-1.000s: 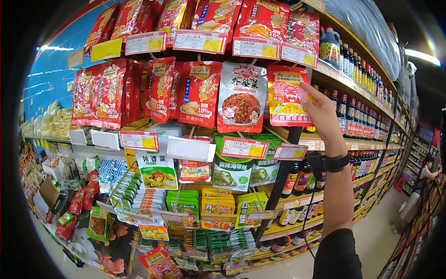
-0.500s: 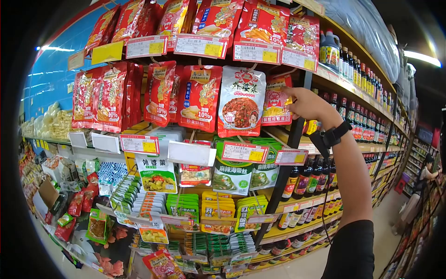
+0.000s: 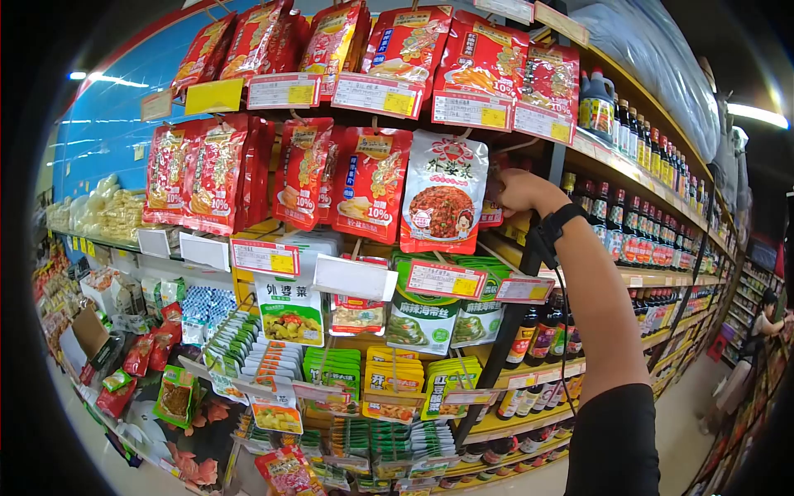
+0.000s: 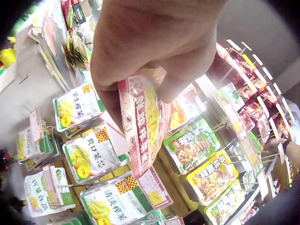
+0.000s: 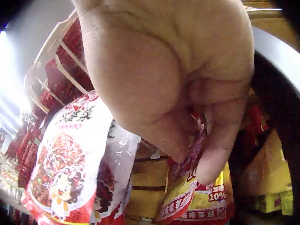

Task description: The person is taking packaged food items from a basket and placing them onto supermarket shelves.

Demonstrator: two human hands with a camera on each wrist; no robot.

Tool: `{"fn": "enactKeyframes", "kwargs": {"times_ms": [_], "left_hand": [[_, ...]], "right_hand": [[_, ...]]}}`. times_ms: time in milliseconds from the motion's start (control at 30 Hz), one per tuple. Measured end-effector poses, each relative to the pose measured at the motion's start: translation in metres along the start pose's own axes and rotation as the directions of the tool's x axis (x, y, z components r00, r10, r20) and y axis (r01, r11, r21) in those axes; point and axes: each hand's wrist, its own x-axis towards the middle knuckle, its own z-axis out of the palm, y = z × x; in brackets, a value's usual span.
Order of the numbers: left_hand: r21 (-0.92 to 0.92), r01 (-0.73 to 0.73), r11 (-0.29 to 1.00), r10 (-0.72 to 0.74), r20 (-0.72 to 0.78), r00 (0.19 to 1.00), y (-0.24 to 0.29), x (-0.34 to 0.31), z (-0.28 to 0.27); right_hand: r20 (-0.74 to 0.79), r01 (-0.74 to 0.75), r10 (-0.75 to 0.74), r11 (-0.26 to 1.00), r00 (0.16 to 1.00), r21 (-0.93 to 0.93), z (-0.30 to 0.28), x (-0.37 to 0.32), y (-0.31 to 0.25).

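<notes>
My right hand point(image 3: 525, 192) reaches into the hanging rack beside a silver pouch of preserved vegetables point(image 3: 443, 194). In the right wrist view its thumb and fingers pinch a red-and-yellow pickled mustard pouch point(image 5: 178, 199); another such pouch hangs right behind it. From the head camera, the hand and the silver pouch cover most of that red pouch. My left hand point(image 4: 150, 42) grips a red pickled mustard pouch point(image 4: 138, 126) by its upper part, in front of lower rows of green-and-white pouches point(image 4: 96, 152). In the head view this held pouch point(image 3: 288, 473) shows at the bottom edge, the left hand hidden.
Red pouches point(image 3: 372, 182) hang on hooks left of the silver one, with price tags point(image 3: 447, 279) jutting out in front. A dark shelf post point(image 3: 504, 339) stands near my right forearm, and sauce bottles point(image 3: 637, 223) line the shelves beyond. A person point(image 3: 761, 331) stands far right.
My right hand has moved inward and slightly left with the red pouch, from the rack's front to behind the silver pouch's edge. The view has shifted slightly.
</notes>
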Motion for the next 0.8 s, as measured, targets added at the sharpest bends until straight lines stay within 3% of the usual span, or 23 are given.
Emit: {"fn": "enactKeyframes", "kwargs": {"times_ms": [133, 167, 233, 333, 433, 633, 733, 800], "left_hand": [[0.107, -0.042, 0.993, 0.048, -0.058, 0.997, -0.002, -0.002, -0.011], [0.081, -0.049, 0.995, 0.054, -0.062, 0.997, -0.005, -0.002, -0.013], [0.029, -0.059, 0.998, 0.061, -0.066, 0.996, -0.011, -0.002, -0.018], [0.057, -0.043, 0.997, 0.048, -0.076, 0.996, -0.019, -0.005, -0.028], [-0.037, -0.013, 0.999, 0.009, -0.101, 0.995, -0.023, -0.003, -0.031], [-0.010, -0.060, 0.998, 0.060, -0.020, 0.998, -0.030, 0.011, -0.033], [-0.044, -0.002, 0.999, 0.004, 0.048, 0.999, -0.023, 0.015, -0.024], [-0.072, 0.037, 0.997, -0.030, 0.090, 0.995, -0.016, 0.017, -0.011]], "right_hand": [[0.029, -0.067, 0.067, 0.998, 0.997, -0.008, 0.012, 0.012, -0.003], [0.054, -0.085, 0.080, 0.992, 0.995, 0.097, 0.013, 0.013, -0.002], [0.019, -0.011, 0.011, 1.000, 1.000, -0.009, 0.015, 0.010, -0.005], [0.068, -0.024, 0.021, 0.999, 0.997, 0.038, 0.021, 0.013, -0.005], [0.113, -0.149, 0.125, 0.961, 0.986, 0.234, 0.013, -0.006, -0.016], [0.165, 0.045, -0.091, 0.964, 0.982, 0.263, -0.014, -0.036, -0.011], [-0.018, 0.293, -0.293, 0.956, 0.956, 0.013, -0.034, -0.076, -0.013], [-0.176, 0.325, -0.302, 0.938, 0.937, 0.124, -0.049, -0.128, -0.028]]}}
